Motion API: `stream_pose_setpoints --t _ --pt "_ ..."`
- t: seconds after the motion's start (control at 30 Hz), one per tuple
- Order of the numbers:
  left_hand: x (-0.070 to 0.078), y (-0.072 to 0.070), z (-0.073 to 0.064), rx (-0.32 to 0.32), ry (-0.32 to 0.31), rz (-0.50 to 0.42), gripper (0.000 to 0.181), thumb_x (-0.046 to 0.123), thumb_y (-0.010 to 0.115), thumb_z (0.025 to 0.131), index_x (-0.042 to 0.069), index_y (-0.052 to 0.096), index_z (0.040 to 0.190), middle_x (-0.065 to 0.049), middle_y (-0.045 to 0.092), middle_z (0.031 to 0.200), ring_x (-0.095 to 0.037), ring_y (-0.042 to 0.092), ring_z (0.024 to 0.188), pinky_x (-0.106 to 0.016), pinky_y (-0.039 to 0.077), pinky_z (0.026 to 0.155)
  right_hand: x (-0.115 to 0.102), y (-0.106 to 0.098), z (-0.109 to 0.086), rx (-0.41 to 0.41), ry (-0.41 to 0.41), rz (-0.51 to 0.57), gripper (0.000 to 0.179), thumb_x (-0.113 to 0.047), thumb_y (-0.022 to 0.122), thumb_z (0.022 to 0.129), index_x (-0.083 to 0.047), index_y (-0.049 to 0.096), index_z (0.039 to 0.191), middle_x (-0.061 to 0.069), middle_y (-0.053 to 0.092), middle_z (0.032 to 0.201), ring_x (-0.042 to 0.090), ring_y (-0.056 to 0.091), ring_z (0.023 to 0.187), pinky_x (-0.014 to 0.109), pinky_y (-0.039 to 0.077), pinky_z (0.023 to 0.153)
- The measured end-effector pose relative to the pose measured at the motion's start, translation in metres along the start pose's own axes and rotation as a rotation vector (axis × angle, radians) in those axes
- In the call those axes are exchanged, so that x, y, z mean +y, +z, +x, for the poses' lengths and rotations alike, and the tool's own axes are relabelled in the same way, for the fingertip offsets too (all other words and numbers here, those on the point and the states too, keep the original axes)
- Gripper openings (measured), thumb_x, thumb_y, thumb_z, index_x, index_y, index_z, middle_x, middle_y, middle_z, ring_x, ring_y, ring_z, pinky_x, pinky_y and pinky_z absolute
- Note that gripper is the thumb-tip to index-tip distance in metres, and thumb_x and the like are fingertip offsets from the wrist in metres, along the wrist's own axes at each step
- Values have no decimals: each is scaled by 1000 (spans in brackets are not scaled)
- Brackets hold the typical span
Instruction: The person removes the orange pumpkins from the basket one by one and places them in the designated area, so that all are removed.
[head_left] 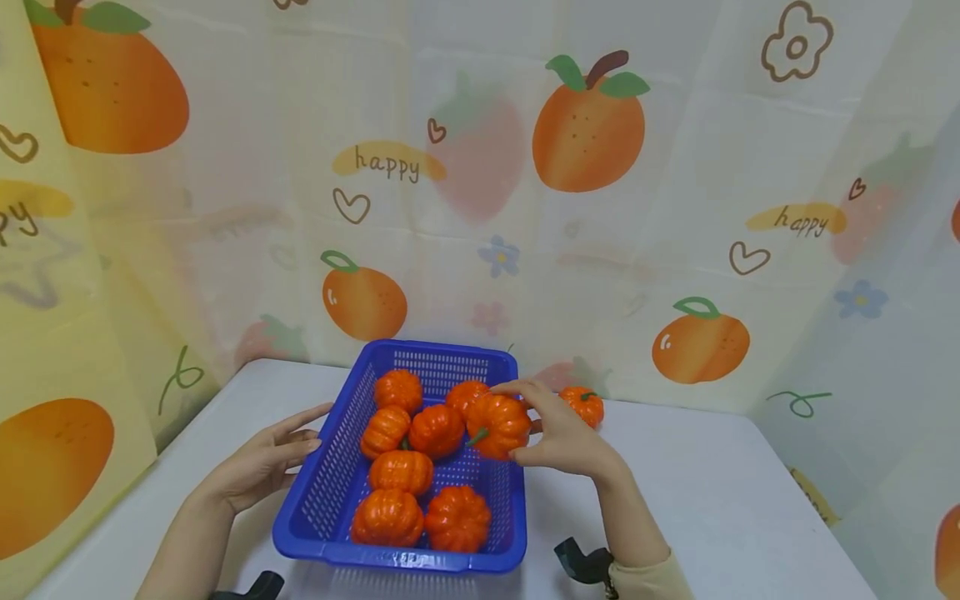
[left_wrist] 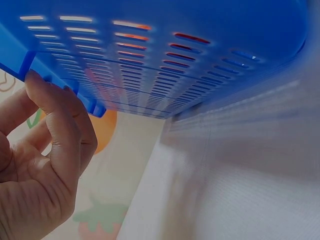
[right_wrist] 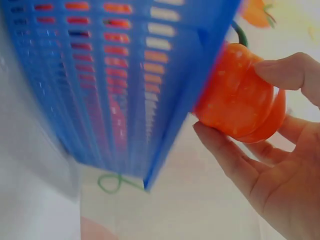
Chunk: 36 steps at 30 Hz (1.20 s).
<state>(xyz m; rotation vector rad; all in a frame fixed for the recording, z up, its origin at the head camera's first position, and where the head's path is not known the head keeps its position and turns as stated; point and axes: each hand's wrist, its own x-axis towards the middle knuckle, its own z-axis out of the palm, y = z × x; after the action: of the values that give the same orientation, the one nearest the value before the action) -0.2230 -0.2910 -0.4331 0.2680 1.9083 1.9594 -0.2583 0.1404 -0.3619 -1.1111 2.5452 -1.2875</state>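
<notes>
A blue plastic basket (head_left: 401,557) with slotted walls stands on the table and holds several small orange pumpkins, such as one (head_left: 459,518) at its near right. My right hand (head_left: 558,429) grips another pumpkin (head_left: 501,425) with a green stem, over the basket's right rim. In the right wrist view, the thumb and fingers lie around that pumpkin (right_wrist: 240,95), just beyond the basket wall (right_wrist: 125,85). My left hand (head_left: 262,458) is at the basket's left rim, fingers loosely bent. In the left wrist view, a fingertip of that hand (left_wrist: 50,145) touches the rim.
One more pumpkin (head_left: 583,406) lies on the white table (head_left: 675,500) behind my right hand, outside the basket. A fruit-printed sheet (head_left: 480,167) hangs along the back and sides of the table. Black wrist camera mounts (head_left: 583,562) show near both wrists.
</notes>
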Motion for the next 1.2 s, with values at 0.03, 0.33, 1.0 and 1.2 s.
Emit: stream_pose_setpoints --t 0.03,0.33,1.0,1.2 --pt "0 0 0 1 0 0 57 19 45 105 29 25 157 8 64 117 -8 68 104 -35 58 90 1 -4 -3 12 3 11 73 -4 74 75 -25 48 139 2 52 137 21 57 114 33 57 90" --pt "2 1 -1 -7 6 -8 56 19 45 105 30 27 156 8 64 116 -8 68 103 -34 59 90 21 -32 -31 100 61 67 72 -3 76 77 -26 46 139 6 57 131 29 57 112 33 56 85" --pt "-1 -1 1 -37 23 -29 53 17 42 105 32 29 155 8 63 119 -8 68 105 -34 59 90 103 -83 -70 551 322 229 75 -12 72 88 -8 30 151 12 34 150 -5 51 112 8 50 88" --pt "0 0 0 -19 15 -15 55 18 44 105 30 27 156 7 64 115 -8 68 103 -34 59 89 121 -86 -77 677 510 321 80 -19 74 88 -15 27 153 2 34 142 5 50 111 5 49 83"
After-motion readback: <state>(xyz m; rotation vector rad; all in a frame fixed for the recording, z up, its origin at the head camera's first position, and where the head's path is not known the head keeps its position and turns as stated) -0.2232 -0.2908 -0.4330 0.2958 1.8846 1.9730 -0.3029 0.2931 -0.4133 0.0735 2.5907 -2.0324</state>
